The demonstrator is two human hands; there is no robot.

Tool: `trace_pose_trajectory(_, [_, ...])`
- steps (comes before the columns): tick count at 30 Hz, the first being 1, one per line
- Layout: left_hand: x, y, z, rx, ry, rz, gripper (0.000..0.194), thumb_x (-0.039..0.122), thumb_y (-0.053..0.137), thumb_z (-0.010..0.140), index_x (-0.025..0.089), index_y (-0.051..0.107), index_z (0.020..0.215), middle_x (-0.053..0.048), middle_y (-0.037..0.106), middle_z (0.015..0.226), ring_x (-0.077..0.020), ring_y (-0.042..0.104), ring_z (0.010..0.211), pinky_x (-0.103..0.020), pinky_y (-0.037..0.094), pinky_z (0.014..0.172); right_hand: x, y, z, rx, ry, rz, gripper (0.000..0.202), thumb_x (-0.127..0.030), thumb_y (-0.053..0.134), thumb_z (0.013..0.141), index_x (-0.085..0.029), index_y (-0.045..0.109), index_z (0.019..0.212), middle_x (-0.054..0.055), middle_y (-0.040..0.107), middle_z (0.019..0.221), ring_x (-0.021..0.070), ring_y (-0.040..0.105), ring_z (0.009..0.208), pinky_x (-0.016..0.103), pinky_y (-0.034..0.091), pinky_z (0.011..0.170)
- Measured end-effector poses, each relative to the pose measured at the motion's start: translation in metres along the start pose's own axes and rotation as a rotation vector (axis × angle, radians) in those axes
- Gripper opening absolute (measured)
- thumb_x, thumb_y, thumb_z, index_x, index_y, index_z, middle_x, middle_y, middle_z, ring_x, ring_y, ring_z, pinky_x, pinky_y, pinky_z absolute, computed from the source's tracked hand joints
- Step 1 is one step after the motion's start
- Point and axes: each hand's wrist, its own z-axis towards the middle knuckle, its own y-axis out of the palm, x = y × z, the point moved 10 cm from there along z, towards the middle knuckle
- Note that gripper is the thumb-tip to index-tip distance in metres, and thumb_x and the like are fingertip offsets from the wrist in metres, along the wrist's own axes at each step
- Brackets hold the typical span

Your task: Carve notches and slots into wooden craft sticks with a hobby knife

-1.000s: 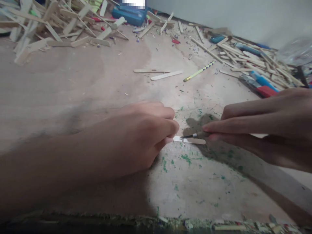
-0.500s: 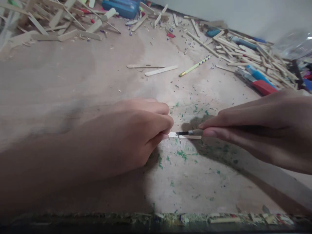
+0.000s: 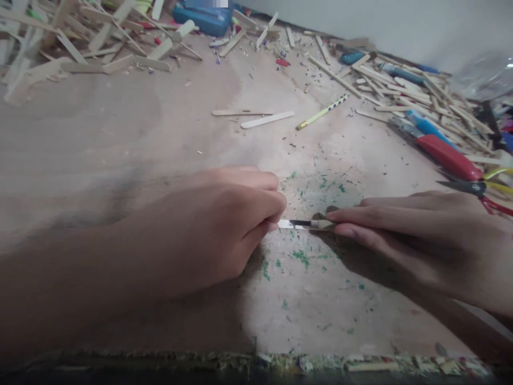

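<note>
A pale flat wooden stick [image 3: 285, 224] lies on the wooden table, its left end pinched in the closed fingers of my left hand [image 3: 236, 219]. From the right, my right hand [image 3: 412, 235] grips a craft knife [image 3: 313, 223] between thumb and fingers. The dark blade lies along the top of the stick, pointing at my left fingertips, and the knife covers part of the stick's right portion. Green flecks and small shavings are scattered around the stick.
Beyond my hands lie two flat sticks [image 3: 267, 120] and a yellow dotted pencil [image 3: 323, 112]. Wooden sticks are heaped at the back left and right. A blue case [image 3: 203, 19] stands at the back. At right are a red-handled cutter [image 3: 449, 156] and scissors [image 3: 476, 187].
My right hand has moved slightly lower, and the knife now lies closer along the stick. The scissors have come into sight. The view has shifted a little.
</note>
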Motion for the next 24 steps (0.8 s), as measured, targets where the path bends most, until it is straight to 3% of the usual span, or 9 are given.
trace_pose_trajectory(2, [0.000,0.001,0.000,-0.009,-0.021,-0.005,0.034,0.007,0.062,0.116,0.024,0.071,0.088,-0.002,0.077,0.094,-0.0225,0.069,0.089,-0.040,0.047,0.080,0.007,0.003,0.002,-0.004,0.085,0.070,0.035,-0.043,0.068,0.135,-0.028,0.094,0.119,-0.001,0.098,0.102,0.0158,0.090,0.072,0.025,0.064,0.058])
trace_pose_trajectory(6, [0.002,0.000,0.001,0.008,-0.003,-0.011,0.035,0.009,0.062,0.120,0.023,0.073,0.090,-0.002,0.076,0.095,-0.0209,0.069,0.089,-0.039,0.047,0.081,0.019,0.003,0.006,-0.013,0.197,0.134,0.055,-0.055,0.067,0.134,-0.028,0.094,0.094,-0.001,0.089,0.079,0.0148,0.077,0.055,0.024,0.055,0.045])
trace_pose_trajectory(9, [0.001,0.001,0.002,-0.001,-0.004,-0.005,0.036,0.009,0.061,0.120,0.023,0.073,0.089,-0.002,0.076,0.095,-0.0210,0.069,0.089,-0.039,0.047,0.081,0.021,0.001,0.006,-0.025,0.199,0.107,0.057,-0.058,0.068,0.133,-0.029,0.094,0.092,-0.001,0.085,0.073,0.0162,0.076,0.056,0.024,0.056,0.047])
trace_pose_trajectory(12, [0.001,0.001,0.002,-0.015,-0.003,-0.006,0.035,0.009,0.061,0.120,0.022,0.074,0.090,-0.002,0.076,0.095,-0.0210,0.069,0.090,-0.038,0.048,0.081,0.017,0.001,0.005,-0.028,0.139,0.074,0.052,-0.054,0.066,0.135,-0.028,0.093,0.098,-0.002,0.089,0.080,0.0142,0.078,0.059,0.024,0.057,0.051])
trace_pose_trajectory(14, [0.002,0.000,0.002,-0.013,0.003,-0.010,0.035,0.008,0.061,0.120,0.022,0.074,0.090,-0.002,0.075,0.095,-0.0207,0.069,0.089,-0.038,0.048,0.081,0.006,0.001,0.003,-0.002,0.024,0.003,0.039,-0.043,0.064,0.136,-0.027,0.091,0.113,-0.002,0.089,0.084,0.0121,0.076,0.060,0.025,0.055,0.053])
trace_pose_trajectory(18, [0.003,0.000,0.001,-0.015,-0.001,-0.030,0.034,0.005,0.063,0.117,0.022,0.071,0.088,-0.002,0.074,0.093,-0.0200,0.067,0.087,-0.039,0.047,0.079,-0.017,0.005,-0.007,0.062,-0.185,-0.278,0.018,-0.025,0.066,0.134,-0.023,0.084,0.131,-0.004,0.076,0.077,0.0129,0.061,0.055,0.035,0.047,0.056])
trace_pose_trajectory(20, [0.003,0.000,0.001,-0.013,-0.002,-0.039,0.034,0.005,0.062,0.117,0.022,0.070,0.088,-0.001,0.074,0.092,-0.0200,0.066,0.087,-0.040,0.047,0.079,-0.014,0.006,-0.008,0.058,-0.119,-0.203,0.019,-0.026,0.067,0.134,-0.024,0.084,0.129,-0.005,0.076,0.076,0.0117,0.061,0.054,0.033,0.047,0.056])
trace_pose_trajectory(24, [0.002,0.000,0.002,-0.008,-0.018,-0.040,0.033,0.005,0.061,0.116,0.022,0.072,0.090,-0.001,0.075,0.093,-0.0201,0.066,0.087,-0.041,0.047,0.078,0.006,0.005,-0.001,0.026,0.162,0.156,0.031,-0.039,0.074,0.132,-0.028,0.092,0.109,-0.008,0.076,0.067,0.0076,0.063,0.050,0.021,0.044,0.049])
